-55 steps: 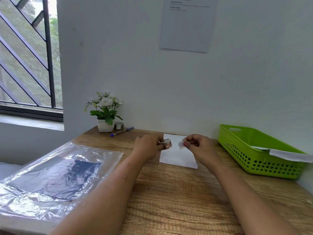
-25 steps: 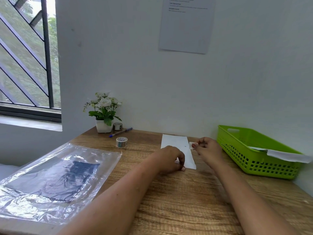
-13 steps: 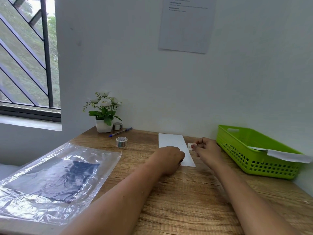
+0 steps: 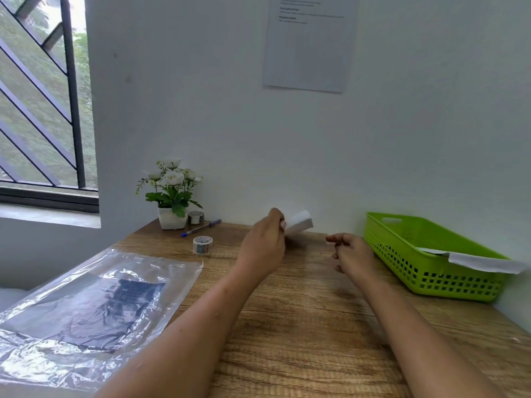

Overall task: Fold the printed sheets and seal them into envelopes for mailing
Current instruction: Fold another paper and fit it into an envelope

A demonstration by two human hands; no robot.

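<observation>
Head view shows us the white envelope (image 4: 300, 222) lifted clear of the table (image 4: 301, 326), near its far edge and blurred. Our left hand (image 4: 265, 242) pinches the envelope's left end. Our right hand (image 4: 352, 254) hovers just to the right, apart from the envelope, with its fingers loosely curled and nothing visible in them. A patterned tape roll (image 4: 202, 244) stands on the table left of the left hand. Beyond it, at the far-left corner, lie a blue pen (image 4: 201, 227), a second tape roll (image 4: 196, 217) and a potted white flower (image 4: 172, 196). A green basket (image 4: 431, 271) sits along the right edge with a white sheet (image 4: 485, 262) hanging over its rim. A clear plastic bag (image 4: 86, 311) covers the near-left corner.
</observation>
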